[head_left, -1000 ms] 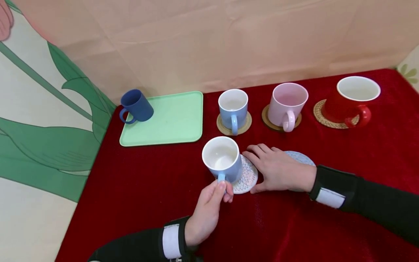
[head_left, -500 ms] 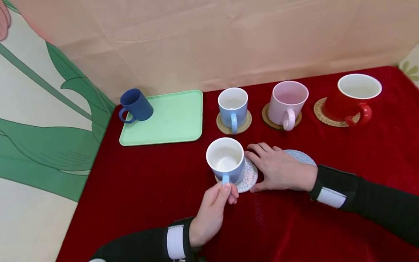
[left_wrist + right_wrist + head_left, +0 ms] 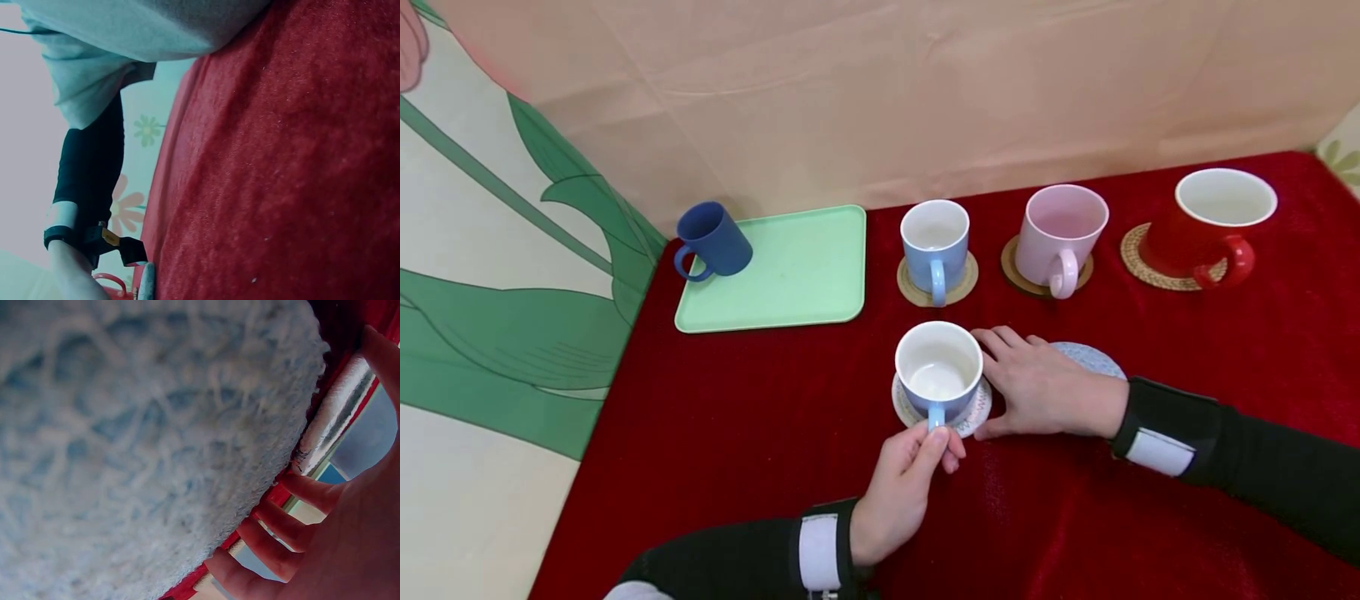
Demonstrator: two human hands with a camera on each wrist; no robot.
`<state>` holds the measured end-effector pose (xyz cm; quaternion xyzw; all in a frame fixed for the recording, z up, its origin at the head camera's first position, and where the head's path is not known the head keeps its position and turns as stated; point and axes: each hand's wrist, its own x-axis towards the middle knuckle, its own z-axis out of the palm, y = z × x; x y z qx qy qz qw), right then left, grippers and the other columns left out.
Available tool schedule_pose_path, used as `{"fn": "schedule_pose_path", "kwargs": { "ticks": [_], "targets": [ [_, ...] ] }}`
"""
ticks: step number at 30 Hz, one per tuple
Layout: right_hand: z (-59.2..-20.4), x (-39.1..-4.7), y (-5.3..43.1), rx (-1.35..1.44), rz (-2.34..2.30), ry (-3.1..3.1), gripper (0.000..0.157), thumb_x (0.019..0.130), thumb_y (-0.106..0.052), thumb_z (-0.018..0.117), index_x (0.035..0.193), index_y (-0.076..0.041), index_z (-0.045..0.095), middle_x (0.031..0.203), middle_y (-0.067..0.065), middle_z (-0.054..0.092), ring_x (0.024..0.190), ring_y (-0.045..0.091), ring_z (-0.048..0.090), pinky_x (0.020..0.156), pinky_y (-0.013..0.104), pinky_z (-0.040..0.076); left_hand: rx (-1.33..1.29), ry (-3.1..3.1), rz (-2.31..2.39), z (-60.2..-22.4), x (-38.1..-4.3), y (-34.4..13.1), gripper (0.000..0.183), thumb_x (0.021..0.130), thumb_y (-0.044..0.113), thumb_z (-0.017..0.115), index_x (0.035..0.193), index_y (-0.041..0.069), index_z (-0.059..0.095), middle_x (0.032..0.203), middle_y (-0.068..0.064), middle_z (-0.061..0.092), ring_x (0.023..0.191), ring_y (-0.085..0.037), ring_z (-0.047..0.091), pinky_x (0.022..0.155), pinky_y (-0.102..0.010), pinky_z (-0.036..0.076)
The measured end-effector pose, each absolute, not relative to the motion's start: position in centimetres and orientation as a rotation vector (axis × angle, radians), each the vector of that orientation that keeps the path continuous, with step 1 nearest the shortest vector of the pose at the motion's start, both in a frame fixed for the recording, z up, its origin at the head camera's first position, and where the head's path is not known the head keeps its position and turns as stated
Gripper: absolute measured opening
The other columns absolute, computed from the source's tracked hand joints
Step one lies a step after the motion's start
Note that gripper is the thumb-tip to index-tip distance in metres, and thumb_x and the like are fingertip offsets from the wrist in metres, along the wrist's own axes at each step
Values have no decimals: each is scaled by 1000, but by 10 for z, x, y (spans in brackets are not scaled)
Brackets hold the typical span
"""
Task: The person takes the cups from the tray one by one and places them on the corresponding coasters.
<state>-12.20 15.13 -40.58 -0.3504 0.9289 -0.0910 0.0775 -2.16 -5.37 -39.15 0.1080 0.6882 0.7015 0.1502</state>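
My left hand [image 3: 898, 487] pinches the handle of a light blue mug [image 3: 942, 403], white inside, between thumb and fingers. Upright, the mug overlaps a round white coaster [image 3: 904, 403] with a zigzag pattern, covering most of it. At the coaster's right edge rests my right hand [image 3: 1045, 383], fingers spread, with thumb in front and fingertips behind. A blue-grey woven coaster [image 3: 1086, 357] lies partly hidden under that hand and wrist; its textured face [image 3: 137, 450] fills much of the right wrist view. The left wrist view shows the other arm [image 3: 94, 162], not the left hand.
Along the back, a second light blue mug [image 3: 936, 250], a pink mug [image 3: 1060, 233] and a red mug [image 3: 1187, 242] stand on round coasters. A dark blue mug [image 3: 718, 242] stands on the left of a green tray [image 3: 797, 275]. Red cloth [image 3: 737, 433] covers the table.
My left hand has carried the light blue mug rightward and slightly toward me, from the white coaster's left side to over its middle. The right hand stays in place.
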Motion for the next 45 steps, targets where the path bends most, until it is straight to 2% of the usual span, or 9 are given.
{"fn": "schedule_pose_path", "kwargs": {
  "ticks": [25,32,39,45],
  "targets": [
    [-403,-123,149,-1023,-259,2775,104,58,-80,55,134,-10,41,135,12,35,119,26,31,86,53,37,285,1998,2055,-410,-16,-48,26,97,20,41,89,2,58,76,-5,55,78,-14,51,78,-30,41],
    [-402,-122,148,-1023,-251,2777,104,58,-79,55,134,-9,42,135,12,36,119,26,31,86,52,37,307,1979,2048,-412,-16,-49,27,97,21,40,92,2,59,78,-6,58,82,-15,53,84,-34,40],
    [-403,-122,149,-1040,-256,2784,103,59,-79,55,133,-9,42,134,13,36,119,26,31,85,51,38,483,1887,2031,-410,-22,-57,26,97,16,39,103,0,59,91,-12,63,91,-17,59,91,-36,38],
    [-404,-123,149,-1054,-248,2789,104,60,-82,50,133,-9,42,134,12,36,119,25,31,85,50,38,561,1799,1899,-389,-32,-71,27,94,12,46,114,-4,55,104,-16,62,106,-17,54,92,-34,37]
  ]
}}
